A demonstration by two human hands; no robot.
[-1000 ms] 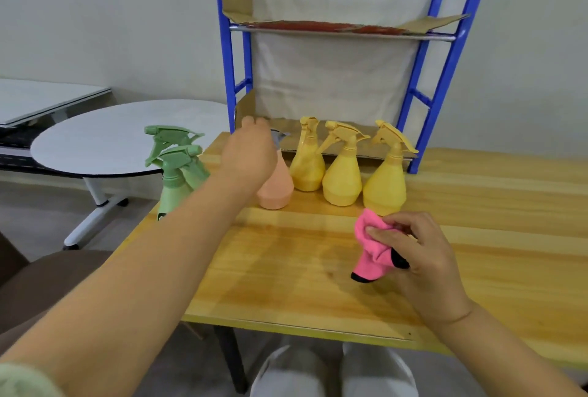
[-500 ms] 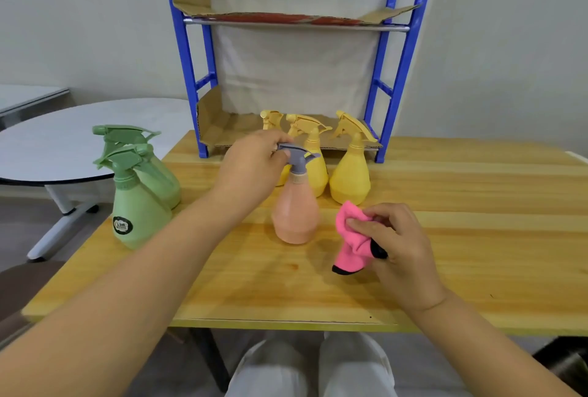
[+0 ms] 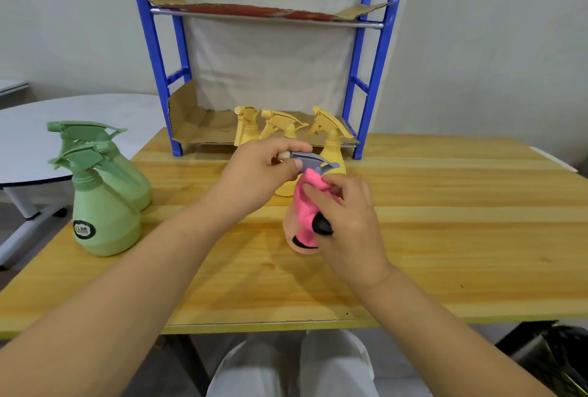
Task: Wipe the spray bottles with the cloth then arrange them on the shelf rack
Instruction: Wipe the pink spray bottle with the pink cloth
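On the table (image 3: 445, 237), near its middle, the peach spray bottle (image 3: 294, 239) is upright. The grip of the left hand (image 3: 254, 174) is clamped on its grey trigger head (image 3: 313, 163). The right hand (image 3: 348, 221) clasps the pink cloth (image 3: 305, 205) against the bottle.

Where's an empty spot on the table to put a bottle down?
The widest bare wood is on the table, right of the right hand. Another lies between the green bottles and the left hand. On the rack, the lower cardboard looks bare at its left. It is crowded mid-table: yellow bottles, peach bottle, cloth and both hands bunch together.
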